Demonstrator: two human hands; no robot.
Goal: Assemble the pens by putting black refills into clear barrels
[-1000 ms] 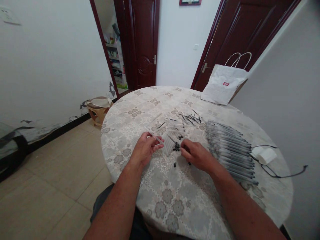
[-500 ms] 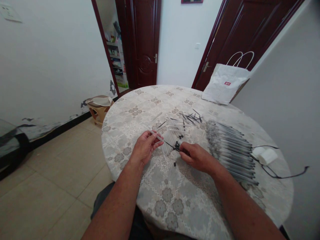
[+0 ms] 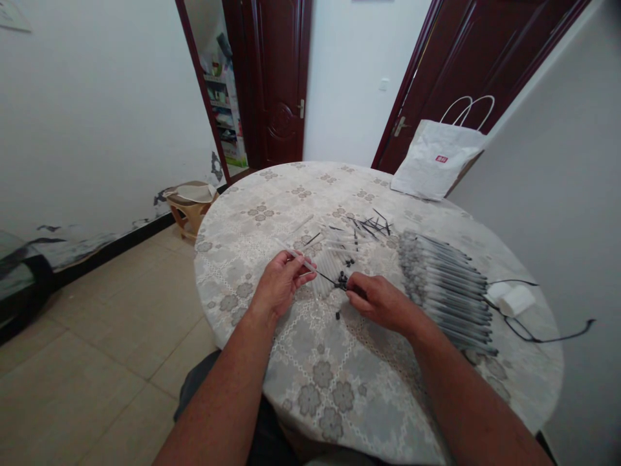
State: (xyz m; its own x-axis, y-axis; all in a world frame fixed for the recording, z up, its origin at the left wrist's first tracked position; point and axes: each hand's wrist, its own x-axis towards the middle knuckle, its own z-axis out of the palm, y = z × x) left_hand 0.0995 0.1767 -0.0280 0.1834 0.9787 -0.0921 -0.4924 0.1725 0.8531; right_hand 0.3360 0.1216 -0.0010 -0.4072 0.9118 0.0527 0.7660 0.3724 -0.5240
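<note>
Over the worktop (image 3: 369,401), the left hand (image 3: 281,285) pinches a clear pen barrel (image 3: 297,257) while the right hand (image 3: 381,301) grips a thin black refill (image 3: 328,278) at its mouth, and a slight misalignment could bend or drop it.

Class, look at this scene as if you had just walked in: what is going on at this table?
A person sits at a round table putting pens together. The left hand holds a clear pen barrel, and the right hand pinches a thin black refill near a small heap of black tips. More clear barrels lie beside them, with a neat row of finished pens to the right and a white paper bag farther back.
</note>
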